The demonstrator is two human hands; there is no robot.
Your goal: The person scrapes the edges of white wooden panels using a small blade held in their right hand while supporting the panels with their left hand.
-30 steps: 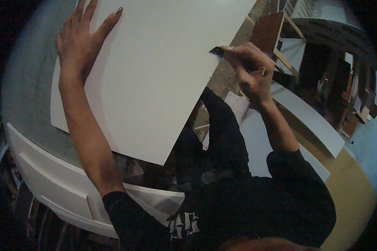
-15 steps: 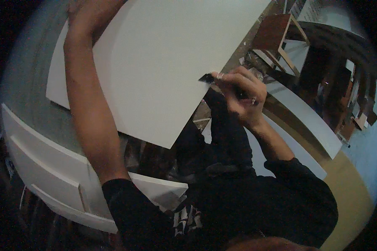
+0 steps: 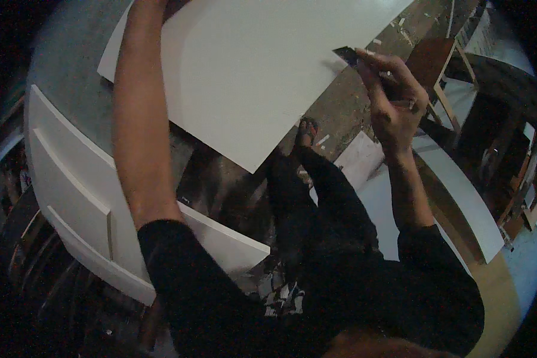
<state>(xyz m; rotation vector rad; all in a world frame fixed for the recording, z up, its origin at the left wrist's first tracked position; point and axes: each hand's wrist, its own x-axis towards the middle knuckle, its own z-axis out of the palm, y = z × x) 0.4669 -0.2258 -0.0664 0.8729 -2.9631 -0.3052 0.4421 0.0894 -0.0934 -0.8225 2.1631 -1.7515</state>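
Note:
A large white board (image 3: 244, 77) lies flat in front of me, its near corner pointing toward my legs. My right hand (image 3: 400, 98) is closed on a small dark blade-like tool (image 3: 345, 56), pinched between thumb and fingers. The tool's angled tip hovers over or touches the board's right edge; I cannot tell which. My left arm reaches across the board's left side. Only a shadowed part of my left hand (image 3: 173, 8) shows at the top rim, over the board, and its fingers are hidden.
More white panels (image 3: 71, 179) stand at the left, and another white panel end (image 3: 227, 241) sits nearer me. A brown wooden frame piece (image 3: 429, 62) and a long pale panel (image 3: 462, 200) are at the right. Scraps litter the floor (image 3: 334, 119).
My right hand with the tool has moved farther away along the board's right edge, away from the near corner. The view has shifted, so the board's near corner sits higher.

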